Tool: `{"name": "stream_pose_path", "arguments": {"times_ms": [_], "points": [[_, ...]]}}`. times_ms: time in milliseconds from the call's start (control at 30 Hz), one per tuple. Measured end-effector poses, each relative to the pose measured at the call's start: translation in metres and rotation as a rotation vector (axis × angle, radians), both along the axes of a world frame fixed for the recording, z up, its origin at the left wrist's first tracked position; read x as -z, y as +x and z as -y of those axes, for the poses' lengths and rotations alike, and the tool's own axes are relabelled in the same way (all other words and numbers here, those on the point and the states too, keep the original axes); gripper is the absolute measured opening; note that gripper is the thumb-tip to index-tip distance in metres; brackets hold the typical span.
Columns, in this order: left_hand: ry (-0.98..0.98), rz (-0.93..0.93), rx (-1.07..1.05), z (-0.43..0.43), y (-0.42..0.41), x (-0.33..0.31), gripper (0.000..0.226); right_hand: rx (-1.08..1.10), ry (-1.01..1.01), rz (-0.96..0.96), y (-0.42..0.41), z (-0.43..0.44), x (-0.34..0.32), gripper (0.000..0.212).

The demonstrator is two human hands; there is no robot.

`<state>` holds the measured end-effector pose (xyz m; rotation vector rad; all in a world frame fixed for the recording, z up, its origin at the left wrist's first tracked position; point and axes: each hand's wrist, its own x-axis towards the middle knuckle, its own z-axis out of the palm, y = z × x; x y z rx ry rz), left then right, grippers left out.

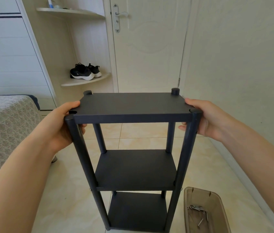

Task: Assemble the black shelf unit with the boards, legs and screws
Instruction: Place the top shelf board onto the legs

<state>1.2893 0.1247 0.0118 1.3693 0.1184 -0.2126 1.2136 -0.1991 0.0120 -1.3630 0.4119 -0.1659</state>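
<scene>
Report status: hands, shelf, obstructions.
Left hand, right hand grip top board ends. Shelf upright, three boards on. Tray of screws beside it, not blocking.

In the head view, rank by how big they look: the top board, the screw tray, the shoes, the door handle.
top board
screw tray, cut off at the frame edge
shoes
door handle
Shoes and handle sit farther away, so real sizes may differ.

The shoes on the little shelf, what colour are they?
The shoes are black with white soles; the head view shows them.
</scene>
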Motion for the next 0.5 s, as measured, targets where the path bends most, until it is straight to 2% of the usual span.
{"name": "stream_pose_path", "arguments": {"times_ms": [500], "points": [[-0.054,0.008,0.043,-0.003,0.001,0.012,0.031,0.024,0.024,-0.021,0.001,-0.002,0.009,0.018]]}}
